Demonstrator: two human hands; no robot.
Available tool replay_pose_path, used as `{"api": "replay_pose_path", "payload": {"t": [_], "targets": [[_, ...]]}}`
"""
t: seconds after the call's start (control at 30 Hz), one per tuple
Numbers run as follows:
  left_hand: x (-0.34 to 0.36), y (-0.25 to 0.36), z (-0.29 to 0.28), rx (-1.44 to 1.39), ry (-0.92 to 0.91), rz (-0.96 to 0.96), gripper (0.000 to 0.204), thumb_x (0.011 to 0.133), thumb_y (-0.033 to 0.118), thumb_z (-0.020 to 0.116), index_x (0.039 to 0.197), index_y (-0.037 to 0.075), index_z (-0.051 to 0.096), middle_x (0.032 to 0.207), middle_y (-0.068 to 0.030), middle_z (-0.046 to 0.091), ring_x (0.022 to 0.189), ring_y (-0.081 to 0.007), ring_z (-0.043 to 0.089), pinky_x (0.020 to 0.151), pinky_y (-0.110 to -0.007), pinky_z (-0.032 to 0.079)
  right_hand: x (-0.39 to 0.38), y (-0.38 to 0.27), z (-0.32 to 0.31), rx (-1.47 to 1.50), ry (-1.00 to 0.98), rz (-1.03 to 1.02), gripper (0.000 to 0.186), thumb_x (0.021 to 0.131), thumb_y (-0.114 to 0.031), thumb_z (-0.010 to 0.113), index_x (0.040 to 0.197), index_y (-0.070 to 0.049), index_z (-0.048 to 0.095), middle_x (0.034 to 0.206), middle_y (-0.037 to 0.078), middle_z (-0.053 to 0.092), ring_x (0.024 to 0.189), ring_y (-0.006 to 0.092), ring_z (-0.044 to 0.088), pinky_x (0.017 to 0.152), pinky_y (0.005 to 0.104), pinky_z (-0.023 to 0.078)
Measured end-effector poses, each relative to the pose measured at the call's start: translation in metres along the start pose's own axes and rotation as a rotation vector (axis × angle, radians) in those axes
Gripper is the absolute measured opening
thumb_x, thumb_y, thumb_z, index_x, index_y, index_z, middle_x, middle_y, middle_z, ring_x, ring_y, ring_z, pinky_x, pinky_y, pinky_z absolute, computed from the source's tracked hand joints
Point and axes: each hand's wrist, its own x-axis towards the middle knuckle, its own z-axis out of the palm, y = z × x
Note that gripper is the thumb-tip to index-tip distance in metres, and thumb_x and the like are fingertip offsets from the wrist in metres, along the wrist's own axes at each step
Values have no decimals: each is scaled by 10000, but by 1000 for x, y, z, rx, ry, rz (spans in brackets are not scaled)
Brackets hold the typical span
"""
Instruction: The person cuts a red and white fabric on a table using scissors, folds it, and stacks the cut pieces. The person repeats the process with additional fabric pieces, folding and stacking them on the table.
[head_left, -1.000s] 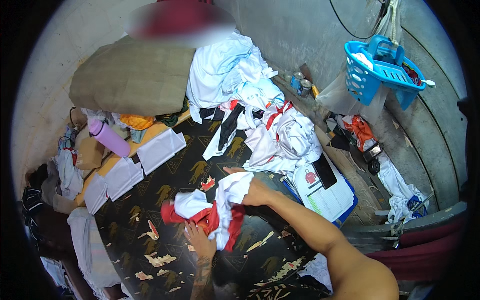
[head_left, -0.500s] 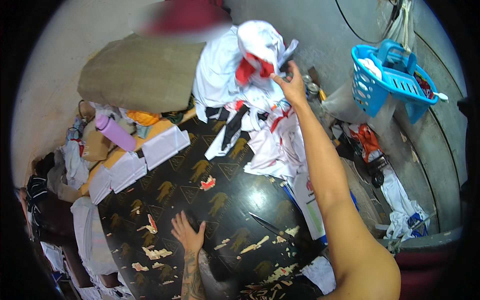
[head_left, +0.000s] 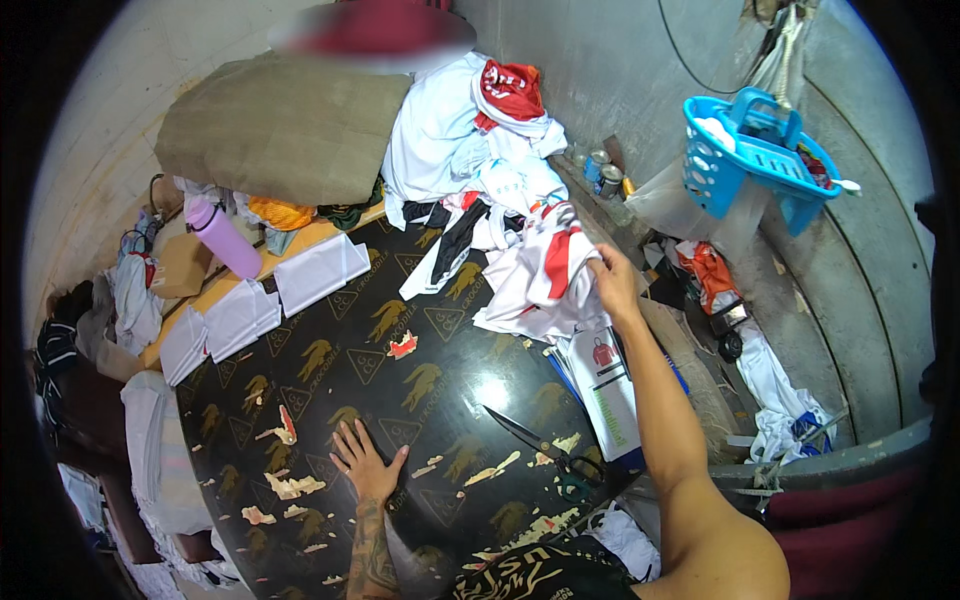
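Note:
My left hand lies flat on the black tabletop, fingers spread, holding nothing. My right hand is closed on the right edge of a white garment with red stripes, part of a loose pile of white cloth at the table's far right. Black-handled shears rest on the table to the right of my left hand, blades pointing left and away. Just below the garment, printed sheets lie at the table's right side, partly covered by it.
A larger heap of white clothes rises behind. A purple bottle and folded white cloth pieces line the far left edge. Torn paper scraps dot the table. A blue basket hangs at the right wall; cans stand nearby.
My right hand has come down and nearer from the back heap to the striped garment and grasped it. The red-and-white cloth on the heap has settled back. My left hand stays flat.

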Motion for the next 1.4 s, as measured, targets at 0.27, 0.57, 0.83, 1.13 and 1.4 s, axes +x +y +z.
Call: {"api": "replay_pose_path", "payload": {"t": [0.27, 0.57, 0.83, 1.13, 1.4], "targets": [[-15, 20, -18, -1850, -404, 320, 793, 1094, 625, 543, 1690, 135, 363, 1699, -118, 434, 1488, -332, 495, 1148, -586, 467, -212, -73, 94, 249, -782, -132, 480, 1040, -120, 728, 1487, -8, 593, 1418, 89, 648, 1249, 167, 619, 1047, 353, 537], [-51, -24, 15, -1642, 264, -254, 667, 976, 138, 772, 1548, -28, 472, 1486, -167, 609, 1343, -272, 613, 1098, -408, 516, -333, 36, 9, -979, -378, -169, 504, 955, -258, 752, 1427, -125, 634, 1286, 160, 599, 1206, 377, 579, 1019, 516, 472], [12, -58, -28, -735, 591, -258, 940, 866, 423, 903, 1562, -30, 462, 1561, -298, 524, 1421, -438, 518, 1171, -500, 427, -228, 22, 14, -538, -230, -279, 603, 923, -238, 791, 1452, -35, 583, 1326, 215, 624, 1231, 430, 587, 1056, 518, 483], [4, 12, 1, -122, 115, -206, 1331, 697, 798, 855, 1737, 252, 228, 1808, -193, 113, 1637, -539, 67, 1182, -856, 184, 4, 71, 138, -575, -276, 27, 1241, 761, -353, 952, 1716, -54, 218, 1737, 270, 313, 1516, 476, 452, 1194, 498, 471], [21, 24, 9, -475, 319, -52, 967, 914, 713, 723, 1686, 236, 389, 1797, -158, 209, 1662, -475, 29, 1200, -842, 63, -181, -21, 199, -233, -992, -143, 538, 857, -316, 829, 1291, -27, 699, 1330, 245, 690, 1257, 429, 657, 1103, 512, 507]]}}
